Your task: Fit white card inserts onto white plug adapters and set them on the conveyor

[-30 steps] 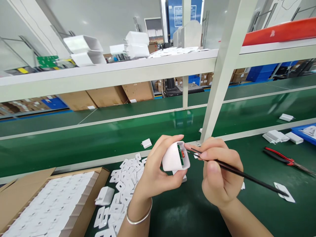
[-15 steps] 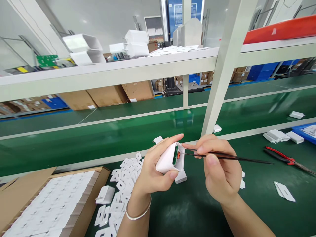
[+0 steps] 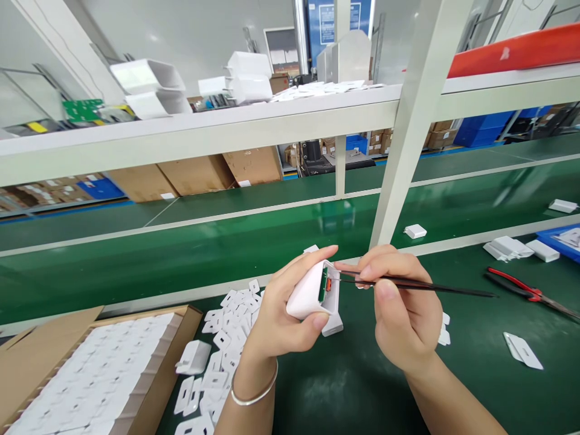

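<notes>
Grn bench [image 3: 362,368]: ctn [image 3: 170,356] w/ pcs [image 3: 99,368]; housing [image 3: 304,296] w/ PCB [image 3: 323,284] in L hand [image 3: 278,314] pinch; tweezers [image 3: 448,290], R hand [image 3: 405,317] pinch

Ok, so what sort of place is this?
Likely an electronics assembly line: a green conveyor belt, white plug adapters on it, and an open white housing showing a green circuit board.
</notes>
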`<action>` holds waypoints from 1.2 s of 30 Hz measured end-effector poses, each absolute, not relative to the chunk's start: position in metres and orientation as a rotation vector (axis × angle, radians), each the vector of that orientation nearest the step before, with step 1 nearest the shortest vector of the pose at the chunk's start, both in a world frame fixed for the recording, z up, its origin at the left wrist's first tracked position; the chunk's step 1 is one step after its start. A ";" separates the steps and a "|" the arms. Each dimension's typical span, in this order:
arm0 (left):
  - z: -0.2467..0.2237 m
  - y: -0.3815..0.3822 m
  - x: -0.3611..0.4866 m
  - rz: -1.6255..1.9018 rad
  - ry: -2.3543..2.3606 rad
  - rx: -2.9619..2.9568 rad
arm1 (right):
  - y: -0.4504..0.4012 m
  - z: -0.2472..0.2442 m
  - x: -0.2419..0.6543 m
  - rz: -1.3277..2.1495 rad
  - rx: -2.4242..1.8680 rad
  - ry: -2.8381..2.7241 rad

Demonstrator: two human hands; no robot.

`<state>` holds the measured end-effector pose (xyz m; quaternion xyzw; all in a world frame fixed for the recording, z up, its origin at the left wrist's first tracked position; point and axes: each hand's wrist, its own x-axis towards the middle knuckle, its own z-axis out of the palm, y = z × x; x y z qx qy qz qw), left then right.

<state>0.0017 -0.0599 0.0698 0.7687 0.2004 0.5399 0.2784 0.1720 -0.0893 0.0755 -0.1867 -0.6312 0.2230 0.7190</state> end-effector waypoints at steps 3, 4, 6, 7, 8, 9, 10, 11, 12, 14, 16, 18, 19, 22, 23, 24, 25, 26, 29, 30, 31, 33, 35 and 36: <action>0.070 -0.061 0.001 1.450 0.540 2.059 | -0.089 0.076 0.171 0.524 -0.404 -1.379; 0.070 -0.061 0.001 1.451 0.538 2.057 | -0.089 0.076 0.171 0.539 -0.402 -1.373; 0.070 -0.061 0.001 1.453 0.531 2.053 | -0.090 0.077 0.171 0.579 -0.396 -1.360; 0.070 -0.061 0.001 1.455 0.529 2.052 | -0.090 0.078 0.171 0.596 -0.391 -1.354; 0.070 -0.061 0.001 1.456 0.527 2.052 | -0.090 0.078 0.171 0.609 -0.387 -1.349; 0.070 -0.060 0.001 1.456 0.523 2.054 | -0.090 0.078 0.171 0.615 -0.382 -1.347; 0.070 -0.060 0.001 1.457 0.519 2.055 | -0.091 0.079 0.172 0.617 -0.382 -1.347; 0.070 -0.060 0.001 1.456 0.514 2.057 | -0.091 0.079 0.172 0.615 -0.383 -1.351; 0.070 -0.060 0.001 1.455 0.507 2.059 | -0.091 0.079 0.172 0.610 -0.387 -1.355; 0.071 -0.060 0.001 1.451 0.497 2.060 | -0.090 0.079 0.172 0.600 -0.394 -1.361; 0.071 -0.060 0.002 1.444 0.504 2.063 | -0.090 0.079 0.171 0.593 -0.399 -1.361; 0.072 -0.061 0.002 1.445 0.521 2.068 | -0.090 0.078 0.171 0.592 -0.402 -1.358; 0.072 -0.061 0.002 1.449 0.530 2.069 | -0.090 0.078 0.171 0.593 -0.405 -1.356; 0.071 -0.060 0.002 1.455 0.526 2.054 | -0.090 0.077 0.170 0.608 -0.408 -1.344; 0.071 -0.060 0.002 1.450 0.519 2.046 | -0.090 0.077 0.170 0.622 -0.408 -1.337; 0.070 -0.060 0.002 1.443 0.512 2.039 | -0.090 0.077 0.171 0.640 -0.408 -1.328; 0.070 -0.060 0.002 1.435 0.507 2.035 | -0.090 0.077 0.171 0.661 -0.405 -1.314; 0.069 -0.059 0.002 1.428 0.506 2.037 | -0.089 0.078 0.171 0.681 -0.403 -1.299; 0.070 -0.058 0.002 1.441 0.527 2.087 | -0.089 0.079 0.172 0.681 -0.423 -1.262; 0.070 -0.058 0.002 1.451 0.539 2.110 | -0.090 0.079 0.171 0.646 -0.437 -1.261; 0.071 -0.058 0.003 1.460 0.552 2.132 | -0.091 0.079 0.171 0.596 -0.452 -1.270; 0.072 -0.057 0.004 1.474 0.572 2.157 | -0.092 0.078 0.169 0.474 -0.482 -1.312; 0.073 -0.057 0.005 1.478 0.570 2.165 | -0.094 0.076 0.167 0.377 -0.521 -1.394; 0.073 -0.057 0.006 1.477 0.563 2.166 | -0.095 0.075 0.165 0.347 -0.547 -1.439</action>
